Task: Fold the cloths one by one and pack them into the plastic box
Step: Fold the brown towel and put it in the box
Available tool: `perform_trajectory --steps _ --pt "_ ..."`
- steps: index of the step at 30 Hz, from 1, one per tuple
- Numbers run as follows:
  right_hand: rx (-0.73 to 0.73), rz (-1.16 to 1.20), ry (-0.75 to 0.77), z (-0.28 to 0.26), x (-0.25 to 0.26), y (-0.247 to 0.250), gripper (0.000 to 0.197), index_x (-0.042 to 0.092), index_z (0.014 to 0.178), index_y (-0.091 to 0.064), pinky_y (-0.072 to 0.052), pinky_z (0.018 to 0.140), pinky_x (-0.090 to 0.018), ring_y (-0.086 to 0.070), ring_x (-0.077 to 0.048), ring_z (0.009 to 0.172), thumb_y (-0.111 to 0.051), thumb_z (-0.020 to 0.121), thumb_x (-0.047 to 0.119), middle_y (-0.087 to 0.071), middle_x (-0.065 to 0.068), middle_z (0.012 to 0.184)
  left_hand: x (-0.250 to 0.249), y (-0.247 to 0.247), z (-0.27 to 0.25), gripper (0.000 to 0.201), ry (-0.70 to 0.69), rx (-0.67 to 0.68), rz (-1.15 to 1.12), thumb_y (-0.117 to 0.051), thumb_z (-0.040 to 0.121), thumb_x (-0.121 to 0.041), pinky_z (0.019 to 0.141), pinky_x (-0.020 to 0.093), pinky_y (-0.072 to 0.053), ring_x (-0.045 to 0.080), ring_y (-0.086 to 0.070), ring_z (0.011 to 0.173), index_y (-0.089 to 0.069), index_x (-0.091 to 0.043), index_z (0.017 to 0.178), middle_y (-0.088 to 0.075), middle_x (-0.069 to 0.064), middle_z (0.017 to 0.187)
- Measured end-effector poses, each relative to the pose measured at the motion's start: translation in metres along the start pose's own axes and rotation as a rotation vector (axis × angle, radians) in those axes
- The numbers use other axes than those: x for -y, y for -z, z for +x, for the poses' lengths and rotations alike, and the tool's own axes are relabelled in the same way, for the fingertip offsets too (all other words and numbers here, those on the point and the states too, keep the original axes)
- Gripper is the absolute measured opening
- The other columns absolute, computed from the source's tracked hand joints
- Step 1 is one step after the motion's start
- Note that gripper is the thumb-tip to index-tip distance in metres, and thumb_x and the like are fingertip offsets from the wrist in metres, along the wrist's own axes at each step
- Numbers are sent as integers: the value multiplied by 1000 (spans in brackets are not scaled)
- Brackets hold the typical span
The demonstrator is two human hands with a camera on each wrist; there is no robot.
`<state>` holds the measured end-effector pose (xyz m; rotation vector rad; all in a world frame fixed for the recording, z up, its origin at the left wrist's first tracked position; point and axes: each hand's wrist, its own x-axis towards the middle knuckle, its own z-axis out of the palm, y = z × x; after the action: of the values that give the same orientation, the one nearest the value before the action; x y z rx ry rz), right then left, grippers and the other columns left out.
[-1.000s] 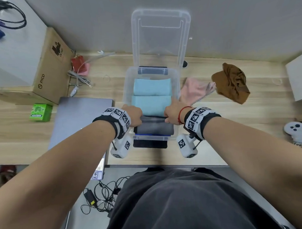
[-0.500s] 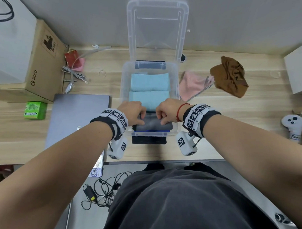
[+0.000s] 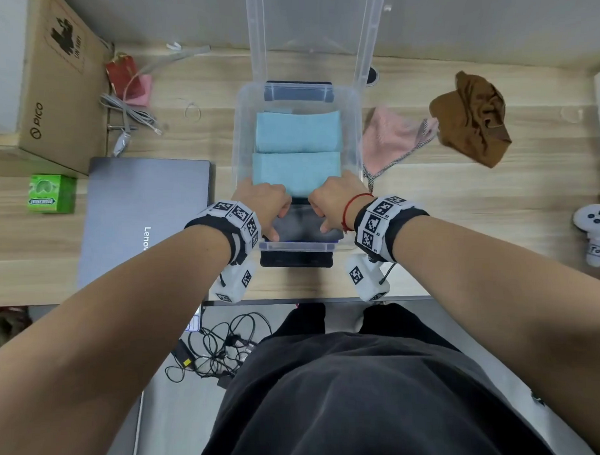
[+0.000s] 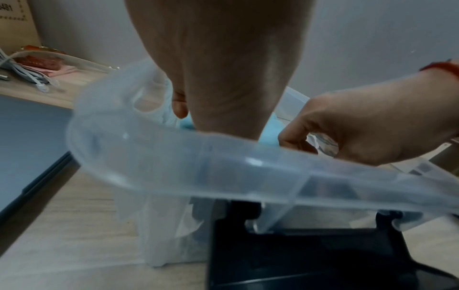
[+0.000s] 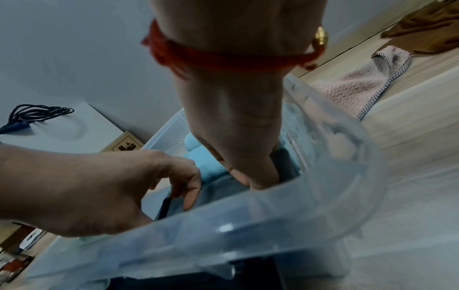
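Observation:
A clear plastic box [image 3: 236, 144] stands open on the table, its lid [image 3: 312, 22] upright behind it. Two folded light blue cloths [image 3: 298, 132] fill its far and middle parts. A folded grey cloth [image 3: 300, 224] lies at the near end. My left hand [image 3: 267, 208] and right hand [image 3: 328, 206] both grip it, thumbs on the near side and fingers curled down on the far side. In the right wrist view the right hand [image 5: 243, 137] digs in between the grey cloth [image 5: 223, 188] and the box wall. A pink cloth [image 3: 390, 139] and a crumpled brown cloth [image 3: 468, 116] lie right of the box.
A shut laptop [image 3: 145, 212] lies just left of the box, with a green packet [image 3: 51, 194] and a cardboard carton [image 3: 59, 82] further left. Grey cables [image 3: 131, 114] lie at the back left, and a white controller [image 3: 596, 230] at the far right. The table's front edge runs close under my wrists.
Both hands have moved in from the box's sides onto the grey cloth and pushed it down into the near end. The view has come closer to the box.

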<state>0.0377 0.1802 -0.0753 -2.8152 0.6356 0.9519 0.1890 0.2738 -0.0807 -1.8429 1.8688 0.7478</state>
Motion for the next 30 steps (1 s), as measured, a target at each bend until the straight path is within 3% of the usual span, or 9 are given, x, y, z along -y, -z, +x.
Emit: perform_trajectory --steps 5,8,10,12,18,21,23,27,30 --pt "14 75 24 -3 -4 4 31 27 85 -61 -36 77 -33 -61 -19 87 -80 70 46 -63 7 83 0 6 0 49 5 47 -97 -88 58 -43 74 33 -40 17 -57 80 -52 -26 85 -58 -8 91" --pt "27 269 45 -11 -12 14 28 28 78 -60 -43 68 -28 -59 -16 79 -82 67 40 -61 10 74 4 19 -6 47 22 93 -228 -91 53 -42 63 31 -49 18 -60 72 -56 -23 78 -63 -4 80" --pt "6 417 64 -18 -21 24 21 26 77 -63 -47 68 -26 -57 -13 74 -82 69 32 -62 11 72 9 32 -8 43 29 100 -272 -90 55 -45 56 26 -45 16 -57 65 -57 -22 71 -62 -6 70" --pt "-45 552 71 -24 -34 34 17 23 77 -65 -47 69 -25 -58 -11 68 -81 71 27 -63 11 69 13 50 -8 41 34 42 -308 -85 62 -49 56 25 -41 15 -54 64 -56 -21 67 -59 -6 66" --pt "-309 747 -61 -46 -102 61 14 20 80 -66 -43 65 -21 -55 -7 65 -79 76 24 -62 9 70 -9 110 17 34 39 -220 -445 -70 79 -51 72 31 -47 18 -58 78 -54 -23 68 -63 -3 79" --pt "-412 761 -211 -60 -154 50 9 24 75 -66 -42 62 -18 -58 -9 70 -75 75 24 -62 11 72 -41 134 39 29 -9 -267 -529 -70 82 -45 63 23 -43 15 -57 72 -55 -22 70 -63 -3 78" --pt "-417 771 -314 -66 -187 35 11 27 71 -63 -47 67 -21 -61 -13 74 -73 75 26 -63 10 75 -64 145 53 25 -37 -283 -546 -71 82 -39 61 21 -42 14 -58 70 -58 -20 73 -65 -2 78" --pt "-353 762 -473 -78 -250 -7 11 30 70 -62 -55 82 -32 -65 -18 83 -69 78 30 -70 3 85 -113 158 92 17 -52 -260 -578 -74 79 -34 70 27 -51 18 -63 75 -61 -23 75 -68 0 79" --pt "-268 771 -517 -83 -286 -41 6 32 87 -66 -53 88 -34 -64 -21 95 -67 81 31 -70 1 101 -142 156 124 17 -42 -217 -615 -75 79 -34 77 31 -54 14 -61 73 -64 -21 76 -68 -1 78"
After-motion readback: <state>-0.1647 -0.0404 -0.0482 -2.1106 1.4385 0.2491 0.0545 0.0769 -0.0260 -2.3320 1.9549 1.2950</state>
